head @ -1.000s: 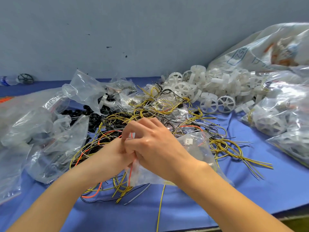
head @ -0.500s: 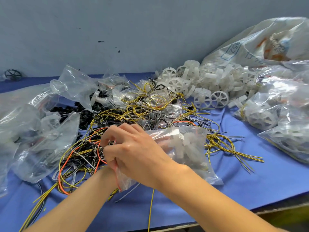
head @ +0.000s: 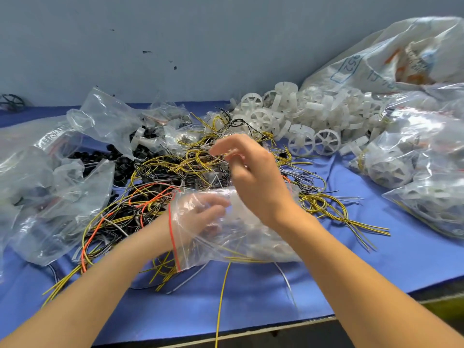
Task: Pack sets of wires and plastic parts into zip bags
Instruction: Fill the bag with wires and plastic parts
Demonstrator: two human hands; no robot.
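Our left hand sat inside one bag, grip unclear. Our open right hand hovered over wires. Most were not packed yet.

Inside the zip bag, left hand shows only through creased, glaring plastic; finger pose and any hold unreadable. On right hand, fingertips are smeared over the wire tangle; a pinch on a strand is not resolvable. Both forearms cut by bottom edge. One yellow wire runs off the bottom edge, end unseen. Black parts largely covered by clear bags, themselves cropped at left edge. Dark wheel at far left is dim and partly cropped. Printed sack and filled bags clipped at right; sack print only partly legible.
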